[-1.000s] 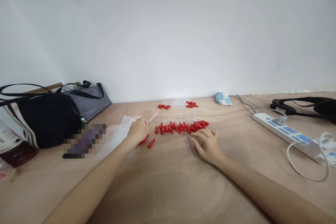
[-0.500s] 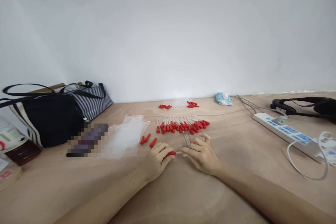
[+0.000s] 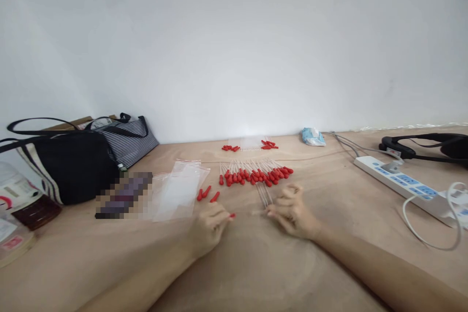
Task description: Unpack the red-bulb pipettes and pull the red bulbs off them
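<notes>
My left hand (image 3: 209,226) is pinched round a red rubber dropper bulb (image 3: 232,216), with only its end showing past the fingertips. Across a gap, my right hand (image 3: 294,214) grips a thin clear glass tube (image 3: 258,212) that points left towards the bulb; bulb and tube are apart. Both hands are slightly blurred. Bare glass tubes (image 3: 263,195) lie beside the right fingers. Beyond the hands spreads a row of droppers with red bulbs (image 3: 252,176). A few loose red bulbs (image 3: 205,191) rest just past my left hand.
Clear zip bags (image 3: 179,192) lie left of the loose bulbs. Farther back are more red bulbs (image 3: 269,144) around a clear bag. Dark bags (image 3: 80,165) and jars (image 3: 18,234) stand left. A power strip (image 3: 398,180), white cable, black headset (image 3: 424,147) and blue packet (image 3: 312,137) are right.
My hands have drawn apart, left hand leftward and right hand rightward. The red bulb and glass tube, close together before, now have a gap between them.
</notes>
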### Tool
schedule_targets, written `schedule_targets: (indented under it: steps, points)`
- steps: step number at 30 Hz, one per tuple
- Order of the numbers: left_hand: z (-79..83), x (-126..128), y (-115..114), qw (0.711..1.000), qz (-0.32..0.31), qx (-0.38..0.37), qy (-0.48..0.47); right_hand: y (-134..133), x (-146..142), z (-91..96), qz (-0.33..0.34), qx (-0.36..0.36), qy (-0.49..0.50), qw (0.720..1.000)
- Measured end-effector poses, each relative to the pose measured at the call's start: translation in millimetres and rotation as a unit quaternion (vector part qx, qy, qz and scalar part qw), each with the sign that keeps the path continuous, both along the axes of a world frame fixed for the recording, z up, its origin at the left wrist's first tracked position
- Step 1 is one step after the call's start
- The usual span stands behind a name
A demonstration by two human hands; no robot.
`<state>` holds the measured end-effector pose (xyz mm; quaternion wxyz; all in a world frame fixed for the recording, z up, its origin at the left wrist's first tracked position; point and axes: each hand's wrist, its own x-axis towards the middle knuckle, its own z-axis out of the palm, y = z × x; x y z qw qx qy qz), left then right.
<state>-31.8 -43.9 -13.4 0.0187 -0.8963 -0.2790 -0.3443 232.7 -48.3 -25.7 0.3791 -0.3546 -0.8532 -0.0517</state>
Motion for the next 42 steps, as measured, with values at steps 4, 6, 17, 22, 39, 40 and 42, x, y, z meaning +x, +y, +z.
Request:
schedule_targets:
  steps: [4,6,17,22,39,40,42]
  points:
    - [5.5,-20,10,0.994,0.093,-0.008,-0.057,8,18,-1.0,-0.106,-0.038,0.040,0.993]
    - [7.7,-28,20,0.983,0.166,-0.006,-0.084,10,18,-3.0,-0.146,-0.039,0.053,0.987]
    - [19.6,-29,61,0.938,0.320,-0.132,0.009,12,-3,-6.8,-0.236,-0.044,0.003,0.971]
    - [27.8,-2,78,0.940,0.317,-0.123,0.040,14,-6,-10.1,-0.241,-0.048,-0.016,0.969]
    - [28.7,20,82,0.918,0.369,-0.140,0.037,22,-13,-1.0,-0.216,-0.058,0.086,0.971]
    - [28.6,17,72,0.928,0.350,-0.126,0.036,22,-13,-0.4,-0.216,-0.036,0.090,0.972]
    - [25.6,13,51,0.961,0.263,-0.081,0.036,21,-13,1.3,-0.196,0.008,0.071,0.978]
